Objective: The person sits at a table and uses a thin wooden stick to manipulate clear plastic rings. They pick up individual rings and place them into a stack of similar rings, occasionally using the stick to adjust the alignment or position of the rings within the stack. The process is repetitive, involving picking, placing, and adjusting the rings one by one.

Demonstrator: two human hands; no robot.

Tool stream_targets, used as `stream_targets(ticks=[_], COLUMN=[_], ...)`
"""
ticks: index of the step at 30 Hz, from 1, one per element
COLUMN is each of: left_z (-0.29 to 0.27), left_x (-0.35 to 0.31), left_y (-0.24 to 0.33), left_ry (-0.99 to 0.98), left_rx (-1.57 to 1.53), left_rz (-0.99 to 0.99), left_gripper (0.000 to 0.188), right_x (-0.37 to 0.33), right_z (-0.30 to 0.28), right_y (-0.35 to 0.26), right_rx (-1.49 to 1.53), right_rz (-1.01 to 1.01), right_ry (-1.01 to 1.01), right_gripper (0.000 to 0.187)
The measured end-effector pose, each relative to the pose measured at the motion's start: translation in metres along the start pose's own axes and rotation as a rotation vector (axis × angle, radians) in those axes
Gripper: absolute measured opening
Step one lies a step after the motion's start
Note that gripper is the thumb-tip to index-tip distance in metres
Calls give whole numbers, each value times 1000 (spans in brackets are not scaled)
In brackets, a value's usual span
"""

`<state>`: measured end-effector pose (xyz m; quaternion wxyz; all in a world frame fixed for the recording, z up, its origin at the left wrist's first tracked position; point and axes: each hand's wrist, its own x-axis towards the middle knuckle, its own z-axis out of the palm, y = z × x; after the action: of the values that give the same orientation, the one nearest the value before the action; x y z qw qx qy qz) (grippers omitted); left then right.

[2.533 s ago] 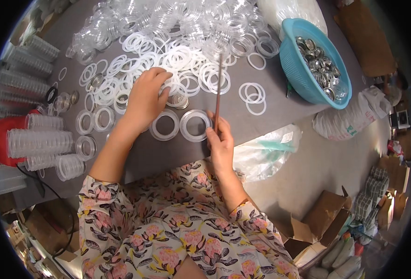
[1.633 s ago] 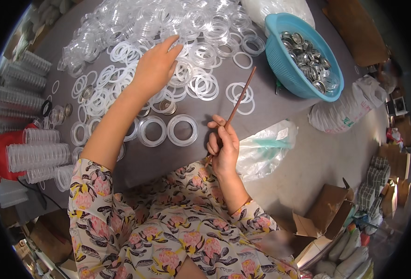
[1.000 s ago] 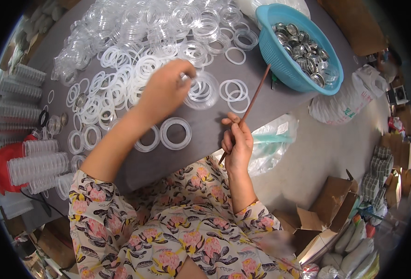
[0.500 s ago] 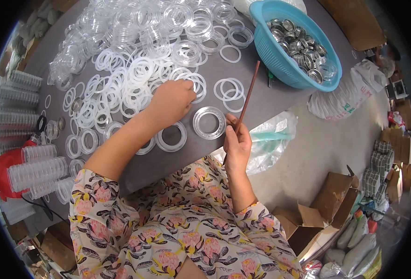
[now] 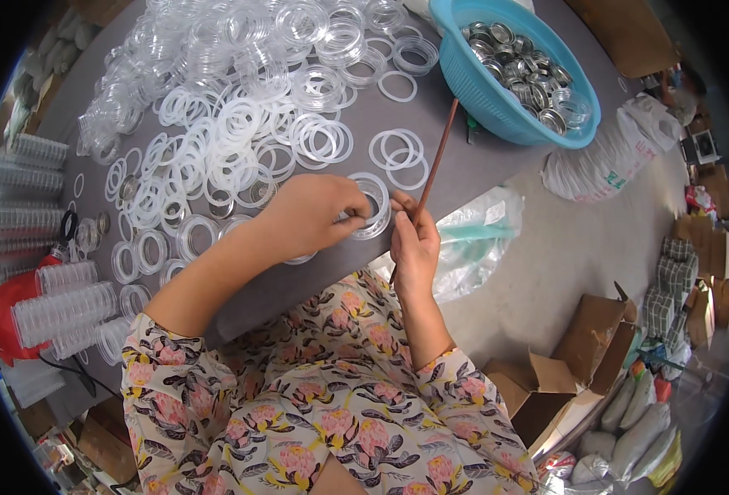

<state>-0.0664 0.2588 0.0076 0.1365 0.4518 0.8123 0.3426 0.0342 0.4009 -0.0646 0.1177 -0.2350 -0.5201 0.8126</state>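
Note:
My left hand (image 5: pixel 311 216) pinches a clear round plastic ring lid (image 5: pixel 372 205) just above the grey table (image 5: pixel 496 173). My right hand (image 5: pixel 414 243) sits right beside it, fingers closed around a thin brown stick (image 5: pixel 432 169) that points up and away toward the blue basket (image 5: pixel 509 99). The stick's lower end is hidden in my fist. A wide heap of clear and white plastic rings (image 5: pixel 232 124) covers the table beyond my left hand.
The blue basket holds several metal-rimmed round pieces (image 5: pixel 521 66). Stacks of clear round cases (image 5: pixel 59 305) and a red container (image 5: pixel 1 318) stand at the left. A plastic bag (image 5: pixel 480 239) hangs off the table's near edge. Cardboard boxes (image 5: pixel 579 355) lie on the floor at right.
My left hand reached into the ring heap, came back with a clear ring lid, and now holds it next to my right hand. The stick stayed in my right hand.

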Motion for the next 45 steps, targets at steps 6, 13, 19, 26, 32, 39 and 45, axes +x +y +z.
stream_targets(ticks=[6,13,19,26,32,39,45], left_z=[13,16,2,-49,-73,-76,-63], left_x=[-6,-15,-21,-3,4,-8,-27], left_y=[-2,1,0,-64,-105,-82,-53], left_ry=[-49,-41,107,707,495,666,751], left_rx=[140,261,139,661,1121,687,-405], left_rz=[29,171,54,-57,-76,-107,-447], left_gripper=[11,15,14,35,38,25,23], right_x=[-2,3,6,-5,0,-1,0], right_z=[2,1,3,29,27,27,28], right_y=[-4,5,5,7,13,10,2], right_rx=[21,-122,-243,-302,-265,-203,-161], right_rz=[41,-99,-98,-98,-153,-136,-31], right_ry=[18,-29,-23,-138,-141,-155,-165], right_gripper=[30,33,36,42,37,36,37])
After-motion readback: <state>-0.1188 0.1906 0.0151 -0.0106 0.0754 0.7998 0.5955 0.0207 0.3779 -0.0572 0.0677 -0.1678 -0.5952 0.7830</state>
